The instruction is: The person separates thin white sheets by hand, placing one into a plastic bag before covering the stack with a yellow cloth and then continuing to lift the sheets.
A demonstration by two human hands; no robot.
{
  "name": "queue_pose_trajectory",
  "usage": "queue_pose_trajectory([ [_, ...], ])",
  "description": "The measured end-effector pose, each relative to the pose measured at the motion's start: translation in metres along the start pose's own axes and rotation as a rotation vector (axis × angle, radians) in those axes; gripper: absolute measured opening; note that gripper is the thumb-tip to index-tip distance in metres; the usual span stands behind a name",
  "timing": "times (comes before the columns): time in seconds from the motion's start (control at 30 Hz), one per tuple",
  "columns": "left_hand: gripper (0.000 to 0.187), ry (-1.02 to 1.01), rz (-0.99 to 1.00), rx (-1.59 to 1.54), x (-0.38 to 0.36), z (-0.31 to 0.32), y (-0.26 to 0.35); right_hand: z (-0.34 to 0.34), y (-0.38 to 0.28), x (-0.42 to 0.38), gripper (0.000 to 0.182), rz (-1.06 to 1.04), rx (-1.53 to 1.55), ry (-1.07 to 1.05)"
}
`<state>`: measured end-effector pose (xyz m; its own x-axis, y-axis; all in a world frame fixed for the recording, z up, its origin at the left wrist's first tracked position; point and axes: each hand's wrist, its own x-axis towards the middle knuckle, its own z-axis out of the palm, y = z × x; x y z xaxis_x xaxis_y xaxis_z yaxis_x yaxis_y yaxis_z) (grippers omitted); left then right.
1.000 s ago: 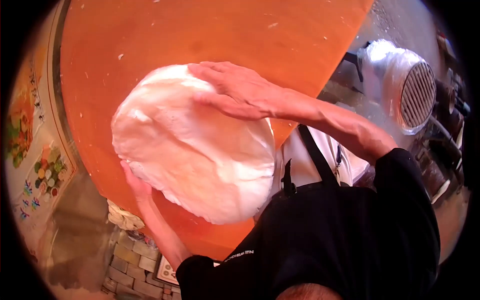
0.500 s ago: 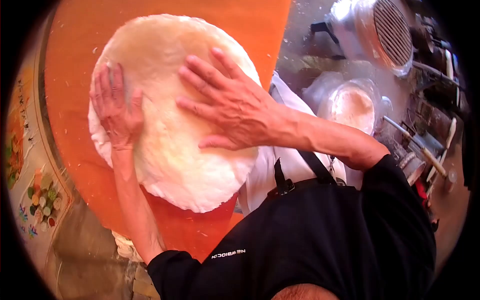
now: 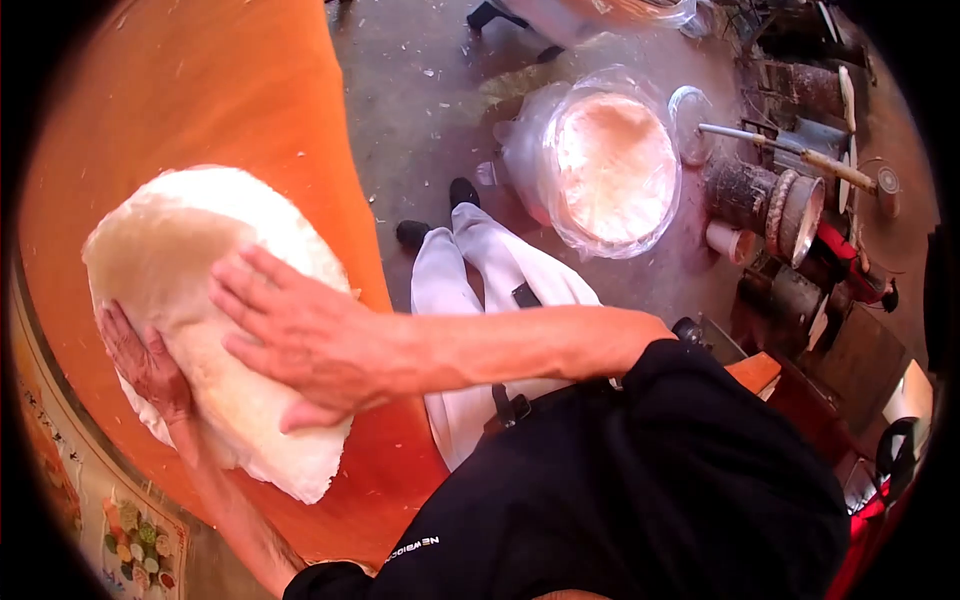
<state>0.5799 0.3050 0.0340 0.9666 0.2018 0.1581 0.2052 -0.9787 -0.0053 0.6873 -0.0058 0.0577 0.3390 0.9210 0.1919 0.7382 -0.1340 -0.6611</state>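
A thick, whitish, dough-like slab [image 3: 200, 250] with a ragged edge lies on the orange tabletop [image 3: 250, 80]. My left hand [image 3: 148, 365] rests on the slab's near-left side, its fingers extended and flat. Across the slab's middle, my right hand [image 3: 300, 335] lies palm down with the thumb spread away from the fingers. Neither hand grips anything. Part of the slab's surface is hidden under both palms.
A plastic-lined tub [image 3: 615, 170] holding pale material stands on the floor to the right. Beyond it are a long-handled tool [image 3: 800, 150] and dark cylindrical containers [image 3: 740, 195]. A poster [image 3: 145, 545] with pictures of food shows at lower left.
The view has swung right, so the slab and both hands now sit farther left in the picture and more floor shows. Both hands stay flat on the slab.
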Motion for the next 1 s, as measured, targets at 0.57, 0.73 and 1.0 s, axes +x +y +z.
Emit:
queue_pose_trajectory([
  [0.57, 0.056, 0.033, -0.005, -0.117, 0.003, 0.006, -0.006, -0.007, 0.044, -0.043, 0.032, 0.744, 1.004, 0.671],
  [0.73, 0.052, 0.069, -0.089, -0.344, 0.005, -0.005, -0.002, 0.018, 0.032, -0.078, 0.046, 1.073, 1.545, 0.332],
  [1.0, 0.032, 0.57, -1.0, -0.824, -0.133, -0.077, 0.016, 0.039, -0.001, -0.087, 0.047, 1.217, 1.555, 0.245],
])
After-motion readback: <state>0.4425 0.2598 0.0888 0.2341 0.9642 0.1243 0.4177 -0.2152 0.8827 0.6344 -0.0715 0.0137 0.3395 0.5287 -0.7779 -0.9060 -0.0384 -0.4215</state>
